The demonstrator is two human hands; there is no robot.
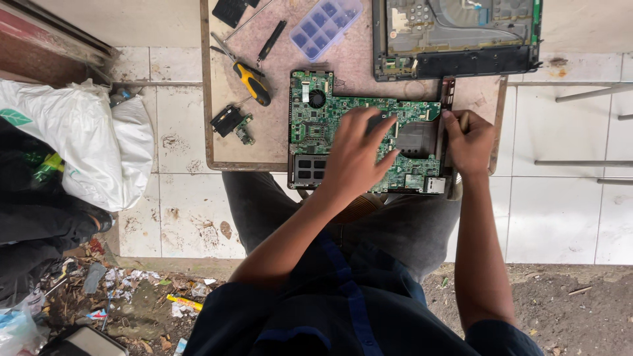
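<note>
A green laptop motherboard (316,125) lies on a small brown table (217,142) in front of me. My left hand (356,155) rests spread on the middle of the board, fingers apart. At the board's right edge my right hand (469,142) is closed around a thin tool, possibly a brush, with a pale handle (463,120); most of the tool is hidden by the fingers.
A yellow-and-black screwdriver (252,82), a small black module (231,122), a clear blue parts box (325,23) and an opened laptop chassis (455,36) lie on the table. A white sack (86,142) sits left on the tiled floor. Litter covers the ground below.
</note>
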